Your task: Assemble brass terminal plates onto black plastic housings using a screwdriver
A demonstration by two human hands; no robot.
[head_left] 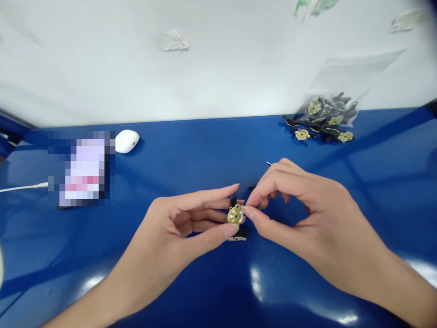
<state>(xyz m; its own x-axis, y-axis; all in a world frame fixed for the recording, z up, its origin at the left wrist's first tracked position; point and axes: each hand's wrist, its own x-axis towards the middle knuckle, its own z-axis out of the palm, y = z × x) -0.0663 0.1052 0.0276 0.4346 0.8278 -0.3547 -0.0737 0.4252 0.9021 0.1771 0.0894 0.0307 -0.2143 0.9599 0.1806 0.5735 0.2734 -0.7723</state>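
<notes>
My left hand point(191, 223) pinches a small part with a round brass-coloured disc point(235, 217) and a black stem pointing away from me. The thumb lies on the disc's lower edge, with the fingers behind it. At the disc's right edge, the thumb and forefinger of my right hand point(293, 200) are pressed together; whatever lies between them is too small to make out. A second part point(238, 238) of the same look shows just below my left thumb, partly hidden. Beyond my right fingertips a thin black piece point(251, 187) and a small white tip point(268, 163) stick out.
At the back right, several similar black-and-brass parts point(302, 134) lie beside and under a clear plastic bag point(336, 111) holding more. A white earbud case point(127, 141) and a blurred-out phone-like object point(85, 168) with a white cable point(23, 187) are left on the blue table point(191, 155).
</notes>
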